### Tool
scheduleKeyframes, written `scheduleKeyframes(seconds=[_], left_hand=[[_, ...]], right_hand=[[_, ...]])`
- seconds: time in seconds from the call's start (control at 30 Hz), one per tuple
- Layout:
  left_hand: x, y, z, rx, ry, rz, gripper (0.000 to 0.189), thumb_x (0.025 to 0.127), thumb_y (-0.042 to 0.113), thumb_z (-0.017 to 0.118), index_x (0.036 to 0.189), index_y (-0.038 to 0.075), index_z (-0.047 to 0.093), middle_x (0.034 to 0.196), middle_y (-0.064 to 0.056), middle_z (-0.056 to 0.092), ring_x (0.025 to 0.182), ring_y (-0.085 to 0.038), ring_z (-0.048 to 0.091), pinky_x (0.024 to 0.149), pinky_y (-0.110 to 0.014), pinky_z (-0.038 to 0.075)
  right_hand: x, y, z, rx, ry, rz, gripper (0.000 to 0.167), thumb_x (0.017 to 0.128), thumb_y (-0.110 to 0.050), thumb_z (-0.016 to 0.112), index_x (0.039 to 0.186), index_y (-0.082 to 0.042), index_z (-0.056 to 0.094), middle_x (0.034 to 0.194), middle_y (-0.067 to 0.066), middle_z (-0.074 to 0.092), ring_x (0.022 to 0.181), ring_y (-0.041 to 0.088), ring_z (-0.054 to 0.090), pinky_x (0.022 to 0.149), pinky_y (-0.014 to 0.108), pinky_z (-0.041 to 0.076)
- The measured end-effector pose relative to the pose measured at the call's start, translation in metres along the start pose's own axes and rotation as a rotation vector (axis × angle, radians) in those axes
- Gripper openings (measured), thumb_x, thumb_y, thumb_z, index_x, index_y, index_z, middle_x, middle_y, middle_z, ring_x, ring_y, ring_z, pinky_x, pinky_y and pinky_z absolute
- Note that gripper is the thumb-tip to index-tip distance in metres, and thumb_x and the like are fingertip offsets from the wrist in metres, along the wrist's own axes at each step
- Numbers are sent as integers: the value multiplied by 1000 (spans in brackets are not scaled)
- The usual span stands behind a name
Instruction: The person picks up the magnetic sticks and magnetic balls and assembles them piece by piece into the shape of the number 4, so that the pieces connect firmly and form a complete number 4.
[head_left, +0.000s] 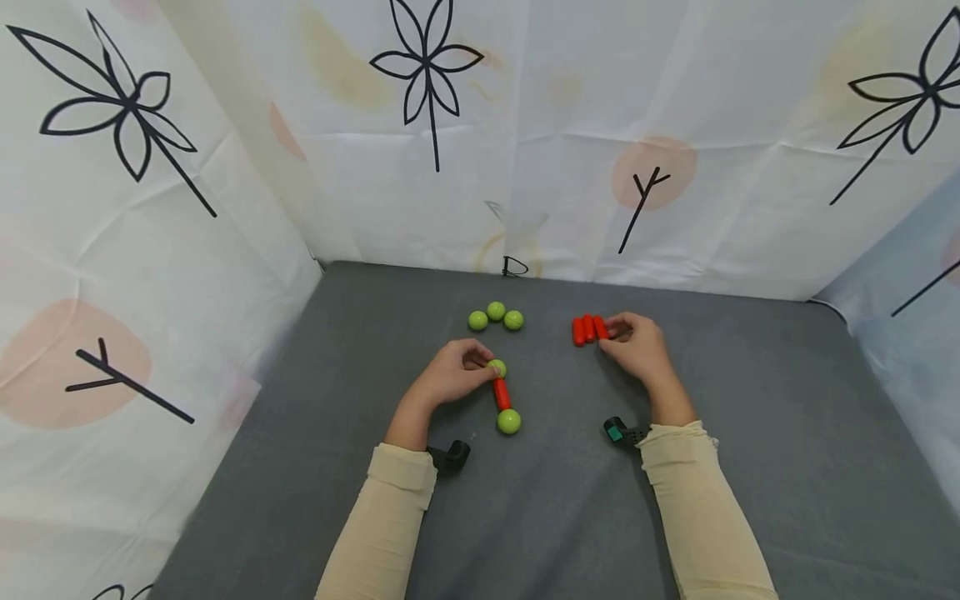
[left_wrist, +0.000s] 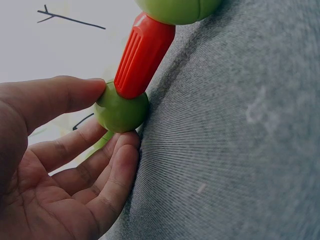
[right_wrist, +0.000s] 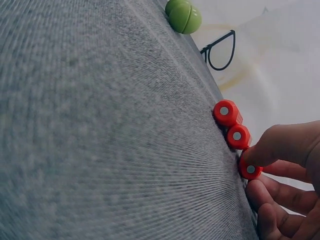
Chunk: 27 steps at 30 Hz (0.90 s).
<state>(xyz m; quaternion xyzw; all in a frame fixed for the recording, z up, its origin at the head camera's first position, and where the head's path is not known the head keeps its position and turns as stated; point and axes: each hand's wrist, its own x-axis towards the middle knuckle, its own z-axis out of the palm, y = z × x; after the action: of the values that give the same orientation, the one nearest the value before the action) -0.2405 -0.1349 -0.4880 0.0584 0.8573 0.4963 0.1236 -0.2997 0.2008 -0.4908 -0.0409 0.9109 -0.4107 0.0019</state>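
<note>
My left hand [head_left: 453, 371] pinches a green ball [head_left: 497, 367] between thumb and fingers. That ball joins the far end of a red rod [head_left: 502, 395], with a second green ball [head_left: 508, 422] at the near end. In the left wrist view, lengthwise grooves run along the rod [left_wrist: 145, 55]. My right hand [head_left: 639, 346] grips the rightmost red rod [head_left: 601, 327], which lies beside two others, a left one [head_left: 578, 332] and a middle one [head_left: 588, 327]. Round silvery discs show on the rod ends in the right wrist view, the gripped rod [right_wrist: 250, 169] included.
Three loose green balls, one of them the middle ball [head_left: 496, 311], sit near the back of the grey cloth-covered table [head_left: 360, 350]. White patterned fabric [head_left: 562, 108] hangs behind and at both sides. A dark wrist device [head_left: 450, 457] is on each arm.
</note>
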Motion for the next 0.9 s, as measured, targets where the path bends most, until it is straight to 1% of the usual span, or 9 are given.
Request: scheduleKeyframes(seconds=[0.13,0.2,0.27,0.33,0.5,0.63,0.77,0.83,0.9], left_hand=[[-1,4,-2,5,4,4,24,99,22,77,118,8,74,114,-7,74,98,-18,71,90,-37,58],[-2,6,-2,9,7,3,23,99,22,77,118,9,74,113,-7,74,98,-18,70,89,-37,58],[-2,7,-3,12,8,1,23,99,23,77,117,9,74,113,-6,74,97,-17,70,89,-37,58],[-3,8,-3,12,9,3,23,99,23,77,117,10,74,112,-6,74,96,-17,69,89,-37,58],[-7,8,-4,1,-4,12,23,99,23,77,117,9,73,113,-7,74,96,-17,69,88,-36,58],[-8,6,-5,3,4,20,23,99,23,77,116,9,74,112,-7,74,96,-17,69,88,-36,58],[-8,3,-4,17,5,19,21,99,23,77,115,9,74,111,-6,74,96,-17,69,87,-37,58],[-8,2,-3,22,-1,17,21,99,23,76,115,10,74,111,-6,74,96,-16,69,88,-37,58],[-8,2,-3,21,-5,18,21,99,23,76,115,10,74,111,-6,74,96,-16,69,88,-37,58]], right_hand=[[-1,-4,-2,-8,8,1,37,97,-11,75,129,7,67,116,29,69,104,43,69,88,52,58],[-1,-5,-2,-19,21,-3,36,98,-12,75,128,7,68,116,29,70,104,43,70,89,52,58],[-1,-5,-3,-27,38,-6,34,98,-13,75,125,7,69,114,28,70,102,43,70,86,49,59],[-2,-5,-3,-30,58,-7,32,97,-12,74,123,6,70,113,28,71,101,42,70,82,43,58],[-5,-7,-5,-13,106,1,28,97,-9,72,120,6,72,112,27,71,99,39,70,74,28,52],[-8,-11,-6,28,131,-15,26,98,-9,72,120,5,72,112,27,71,98,38,70,68,22,52],[-14,-16,-8,67,138,-60,24,100,-10,73,121,2,73,114,25,72,101,36,70,70,17,51],[-17,-19,-9,88,114,-96,24,100,-10,73,122,1,73,116,24,73,104,35,70,74,15,51],[-20,-23,-10,117,69,-137,25,101,-10,73,124,0,73,119,23,73,108,34,70,79,13,52]])
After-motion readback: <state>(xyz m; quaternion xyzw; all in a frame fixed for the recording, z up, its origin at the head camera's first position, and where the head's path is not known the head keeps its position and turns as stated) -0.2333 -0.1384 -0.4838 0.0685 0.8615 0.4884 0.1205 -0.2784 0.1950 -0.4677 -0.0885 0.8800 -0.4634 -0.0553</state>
